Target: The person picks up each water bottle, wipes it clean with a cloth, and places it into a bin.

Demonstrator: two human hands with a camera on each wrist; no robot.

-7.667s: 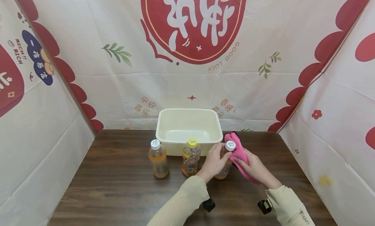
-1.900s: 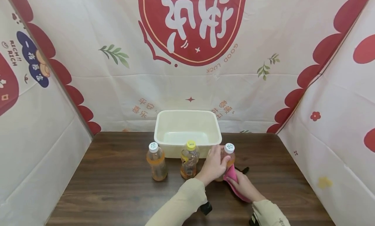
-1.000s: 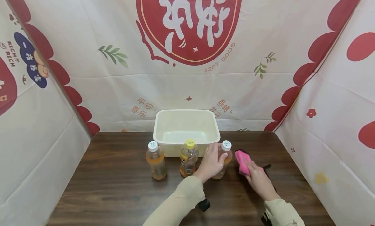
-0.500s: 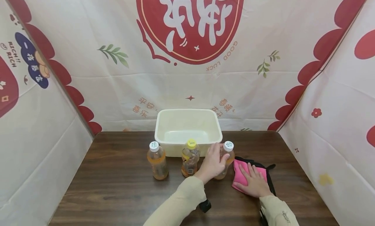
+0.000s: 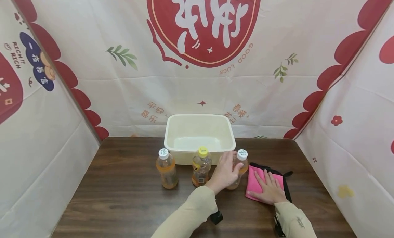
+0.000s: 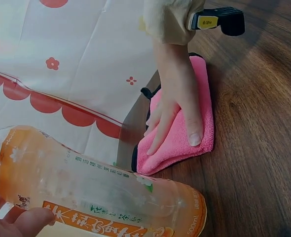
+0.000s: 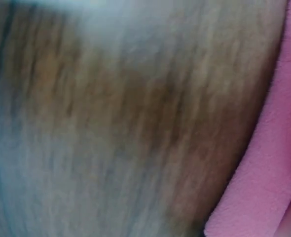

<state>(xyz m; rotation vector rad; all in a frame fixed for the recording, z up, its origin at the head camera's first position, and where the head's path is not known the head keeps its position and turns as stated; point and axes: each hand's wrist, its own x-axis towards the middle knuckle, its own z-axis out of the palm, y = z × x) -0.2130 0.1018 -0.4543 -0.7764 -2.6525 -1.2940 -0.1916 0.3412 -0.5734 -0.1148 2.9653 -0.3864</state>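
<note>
My left hand (image 5: 224, 173) grips the upper part of the rightmost bottle (image 6: 101, 182), which has a white cap, a clear body and an orange label band. That bottle stands on the table beside the cream basin. To its right lies a folded pink cloth (image 5: 253, 183) with black edging and a small black loop. My right hand (image 5: 269, 190) rests flat on the cloth with its fingers spread. The left wrist view shows the same hand pressing the cloth. Only table grain and the cloth's pink edge (image 7: 264, 182) appear, blurred, in the right wrist view.
Behind the bottles stands the cream basin (image 5: 175, 157). A yellow-capped bottle (image 5: 200, 167) is in front of it, and another white-capped bottle (image 5: 167, 173) is further left. Printed white cloth walls (image 5: 197, 87) close off the back and sides of the brown table (image 5: 123, 197).
My right hand took the pink cloth off the bottle, moved it right and laid it on the table, where it now lies folded under the flat hand. The left hand kept its grip on the bottle.
</note>
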